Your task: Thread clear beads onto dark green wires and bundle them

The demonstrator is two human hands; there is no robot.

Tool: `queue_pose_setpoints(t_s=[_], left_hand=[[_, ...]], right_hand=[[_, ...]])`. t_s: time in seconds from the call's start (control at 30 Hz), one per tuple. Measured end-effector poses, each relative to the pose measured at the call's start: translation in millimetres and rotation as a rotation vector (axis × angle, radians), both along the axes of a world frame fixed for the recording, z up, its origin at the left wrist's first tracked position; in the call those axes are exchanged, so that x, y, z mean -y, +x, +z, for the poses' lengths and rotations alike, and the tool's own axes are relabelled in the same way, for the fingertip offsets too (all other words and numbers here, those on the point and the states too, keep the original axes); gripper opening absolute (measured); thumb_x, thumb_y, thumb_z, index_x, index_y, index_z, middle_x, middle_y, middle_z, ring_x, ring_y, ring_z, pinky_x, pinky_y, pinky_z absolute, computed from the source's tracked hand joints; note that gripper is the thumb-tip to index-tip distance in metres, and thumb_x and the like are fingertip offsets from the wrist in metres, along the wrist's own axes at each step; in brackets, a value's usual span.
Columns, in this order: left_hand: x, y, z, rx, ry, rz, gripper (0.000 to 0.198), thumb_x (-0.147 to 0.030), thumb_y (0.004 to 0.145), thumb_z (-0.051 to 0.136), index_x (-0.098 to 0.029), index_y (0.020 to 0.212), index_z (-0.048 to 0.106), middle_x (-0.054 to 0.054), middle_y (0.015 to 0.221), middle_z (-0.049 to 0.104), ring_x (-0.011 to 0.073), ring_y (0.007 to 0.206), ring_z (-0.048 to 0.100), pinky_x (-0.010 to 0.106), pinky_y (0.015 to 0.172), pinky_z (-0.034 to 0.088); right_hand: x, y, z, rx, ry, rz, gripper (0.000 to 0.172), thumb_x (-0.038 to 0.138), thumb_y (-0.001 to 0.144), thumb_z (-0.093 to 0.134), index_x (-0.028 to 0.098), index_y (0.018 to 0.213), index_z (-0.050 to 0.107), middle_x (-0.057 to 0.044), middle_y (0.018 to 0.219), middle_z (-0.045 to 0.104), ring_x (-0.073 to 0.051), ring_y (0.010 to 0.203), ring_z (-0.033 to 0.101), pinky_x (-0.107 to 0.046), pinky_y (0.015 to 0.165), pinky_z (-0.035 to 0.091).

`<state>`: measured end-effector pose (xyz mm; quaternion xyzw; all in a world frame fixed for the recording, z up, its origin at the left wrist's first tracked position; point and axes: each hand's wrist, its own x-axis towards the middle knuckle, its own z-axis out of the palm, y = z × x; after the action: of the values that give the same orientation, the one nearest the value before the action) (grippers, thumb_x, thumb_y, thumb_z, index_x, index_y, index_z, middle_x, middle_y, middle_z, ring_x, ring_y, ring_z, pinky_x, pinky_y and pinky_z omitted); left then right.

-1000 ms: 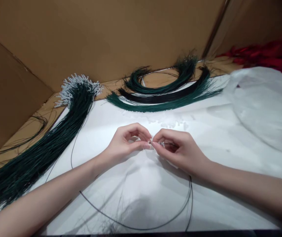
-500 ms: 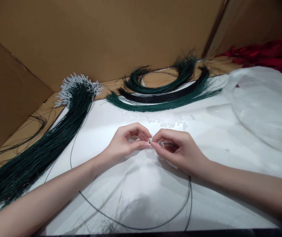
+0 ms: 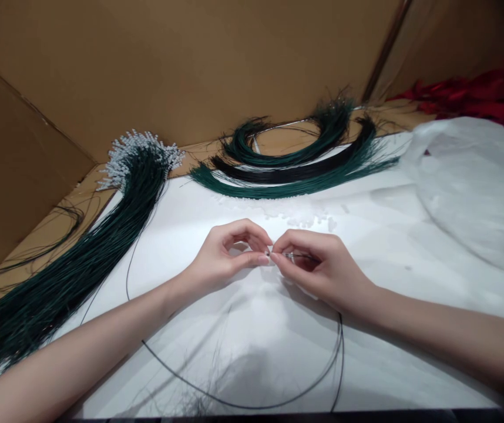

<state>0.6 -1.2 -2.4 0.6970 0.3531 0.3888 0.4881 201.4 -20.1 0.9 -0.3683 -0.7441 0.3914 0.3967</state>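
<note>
My left hand and my right hand meet fingertip to fingertip over a white sheet. Both are pinched on the end of a thin dark wire, which loops round below my wrists in a wide arc. A tiny pale part sits at the pinch, too small to name. The wire's tip shows between the two thumbs.
A thick bundle of dark green wires with white tips lies to the left. Curved green and black wire bundles rest at the back. Small clear pieces are scattered behind my hands. Crumpled white plastic lies right, red material beyond, cardboard walls around.
</note>
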Motion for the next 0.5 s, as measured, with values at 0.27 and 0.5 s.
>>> queue_pose_setpoints(t_s=[0.27, 0.5], left_hand=[[1.9, 1.0, -2.1, 0.039, 0.022, 0.013, 0.022, -0.015, 0.074, 0.079, -0.019, 0.092, 0.067, 0.001, 0.085, 0.068, 0.0127, 0.082, 0.064, 0.025, 0.078, 0.054], [2.2, 1.0, -0.7, 0.0, 0.039, 0.026, 0.023, -0.019, 0.074, 0.079, -0.017, 0.093, 0.067, 0.004, 0.086, 0.068, 0.0135, 0.079, 0.064, 0.024, 0.073, 0.054]], right_hand=[[-0.2, 0.6, 0.1, 0.034, 0.022, -0.014, 0.012, 0.014, 0.086, 0.059, 0.014, 0.074, 0.062, 0.002, 0.063, 0.05, -0.006, 0.051, 0.038, -0.02, 0.046, 0.029], [0.1, 1.9, -0.4, 0.058, 0.045, -0.013, 0.011, 0.013, 0.085, 0.059, 0.015, 0.075, 0.064, 0.001, 0.066, 0.054, -0.007, 0.053, 0.04, -0.021, 0.047, 0.031]])
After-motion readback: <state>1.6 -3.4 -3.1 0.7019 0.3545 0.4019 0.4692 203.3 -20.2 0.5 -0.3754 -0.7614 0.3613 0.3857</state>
